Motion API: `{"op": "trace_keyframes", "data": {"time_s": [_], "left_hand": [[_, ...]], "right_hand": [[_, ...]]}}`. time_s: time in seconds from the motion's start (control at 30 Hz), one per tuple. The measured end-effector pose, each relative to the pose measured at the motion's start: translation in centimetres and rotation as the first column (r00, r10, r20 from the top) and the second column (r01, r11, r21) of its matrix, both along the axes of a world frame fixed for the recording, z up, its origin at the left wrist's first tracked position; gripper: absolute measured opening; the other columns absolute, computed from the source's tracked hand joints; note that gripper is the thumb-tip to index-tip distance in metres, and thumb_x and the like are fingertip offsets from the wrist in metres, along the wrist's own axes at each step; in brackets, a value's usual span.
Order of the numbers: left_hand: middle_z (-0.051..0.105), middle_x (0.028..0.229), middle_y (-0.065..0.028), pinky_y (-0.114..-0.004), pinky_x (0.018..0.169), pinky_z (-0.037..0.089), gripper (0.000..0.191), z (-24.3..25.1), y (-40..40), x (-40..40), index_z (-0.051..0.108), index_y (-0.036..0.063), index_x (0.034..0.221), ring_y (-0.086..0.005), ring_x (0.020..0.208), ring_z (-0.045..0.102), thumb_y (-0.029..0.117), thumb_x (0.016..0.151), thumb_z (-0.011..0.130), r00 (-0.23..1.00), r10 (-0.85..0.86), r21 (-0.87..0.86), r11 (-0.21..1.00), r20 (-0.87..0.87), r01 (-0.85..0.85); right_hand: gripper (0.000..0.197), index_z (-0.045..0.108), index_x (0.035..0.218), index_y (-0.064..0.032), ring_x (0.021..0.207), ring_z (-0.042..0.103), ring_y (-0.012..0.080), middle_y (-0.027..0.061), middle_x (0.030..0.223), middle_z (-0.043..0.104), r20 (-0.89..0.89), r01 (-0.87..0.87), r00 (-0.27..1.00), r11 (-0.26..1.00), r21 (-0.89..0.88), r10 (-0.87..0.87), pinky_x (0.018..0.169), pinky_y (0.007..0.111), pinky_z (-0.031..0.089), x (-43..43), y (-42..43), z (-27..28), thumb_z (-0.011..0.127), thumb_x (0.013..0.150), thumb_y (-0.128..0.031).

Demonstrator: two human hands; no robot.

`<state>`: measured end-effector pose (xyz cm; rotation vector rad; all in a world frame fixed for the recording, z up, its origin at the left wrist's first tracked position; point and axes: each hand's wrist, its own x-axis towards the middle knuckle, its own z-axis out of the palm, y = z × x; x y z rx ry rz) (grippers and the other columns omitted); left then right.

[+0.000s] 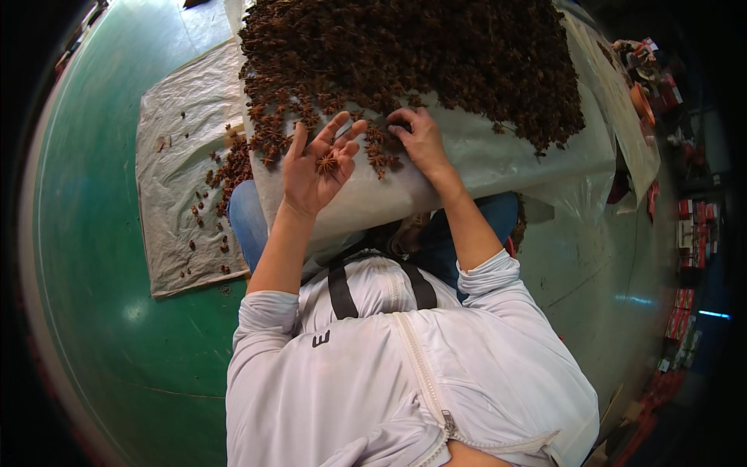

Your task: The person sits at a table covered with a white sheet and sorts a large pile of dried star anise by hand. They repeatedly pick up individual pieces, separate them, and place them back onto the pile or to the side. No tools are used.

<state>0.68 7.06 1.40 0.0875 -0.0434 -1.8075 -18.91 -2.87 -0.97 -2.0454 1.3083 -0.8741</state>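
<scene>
My left hand (309, 184) is turned palm up above the near edge of a table covered with a pale plastic sheet (344, 213). One star anise pod (327, 165) lies in its palm, at the base of the half-curled fingers. My right hand (425, 143) hovers over the sheet with thumb and forefinger bent towards each other; whether anything is pinched there is hidden. Between the hands lies a small cluster of star anise (378, 149). Beyond them spreads a large heap of dark brown star anise (408, 46), with looser pods along its near left side.
On the green floor (111, 245) to the left lies a whitish woven sheet (175, 239) with a reddish-brown pile (236, 166) and scattered pieces. An orange bowl (641, 104) stands at the far right. Red and white boxes (694, 225) are stacked along the right side.
</scene>
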Motion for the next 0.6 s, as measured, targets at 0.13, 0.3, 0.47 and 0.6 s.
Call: {"op": "trace_keyframes", "data": {"time_s": [0.13, 0.3, 0.47, 0.6], "left_hand": [[0.055, 0.118, -0.0185, -0.026, 0.066, 0.05, 0.057, 0.2, -0.7, -0.6, 0.044, -0.0018, 0.132, -0.0176, 0.085, 0.055, 0.043, 0.098, 0.051, 0.959, 0.021, 0.102, 0.993, 0.284, -0.052], [0.056, 0.109, -0.0111, -0.024, 0.064, 0.048, 0.042, -0.9, -1.3, -2.0, 0.053, 0.0002, 0.121, -0.0135, 0.075, 0.054, 0.034, 0.096, 0.059, 0.721, -0.052, 0.104, 0.994, 0.691, -0.028], [0.057, 0.078, 0.0015, -0.021, 0.061, 0.041, 0.017, -1.4, -1.3, -3.4, 0.059, 0.0015, 0.106, -0.0062, 0.068, 0.05, 0.012, 0.093, 0.063, 0.496, 0.089, -0.097, 0.995, 0.864, -0.01], [0.062, 0.084, 0.0001, -0.023, 0.066, 0.045, 0.012, -0.2, -0.3, -3.7, 0.061, 0.0022, 0.101, -0.0084, 0.076, 0.056, 0.002, 0.089, 0.065, 0.287, 0.1, -0.125, 0.989, 0.953, 0.073]], "right_hand": [[0.016, 0.065, 0.101, -0.0057, 0.083, 0.061, 0.016, 0.0046, 0.091, 0.062, 0.281, 0.019, 0.958, 0.991, 0.131, -0.056, 0.073, 0.031, 0.049, -0.4, 0.7, 1.3, 0.068, 0.087, -0.012], [0.017, 0.063, 0.104, -0.0022, 0.085, 0.06, 0.0082, 0.0008, 0.09, 0.064, 0.522, -0.092, 0.849, 0.949, 0.3, -0.083, 0.073, 0.024, 0.051, 0.0, 3.2, 3.2, 0.067, 0.09, -0.011], [0.026, 0.064, 0.116, -0.0027, 0.083, 0.061, 0.0098, 0.001, 0.089, 0.063, 0.559, -0.282, 0.828, 0.895, 0.345, 0.046, 0.073, 0.024, 0.052, -0.5, 5.5, 3.7, 0.066, 0.091, -0.01], [0.015, 0.066, 0.104, -0.0029, 0.081, 0.06, 0.0094, 0.0013, 0.085, 0.063, 0.548, -0.15, 0.836, 0.963, 0.225, 0.002, 0.07, 0.024, 0.05, -1.3, 5.7, 3.1, 0.062, 0.094, -0.013]]}}
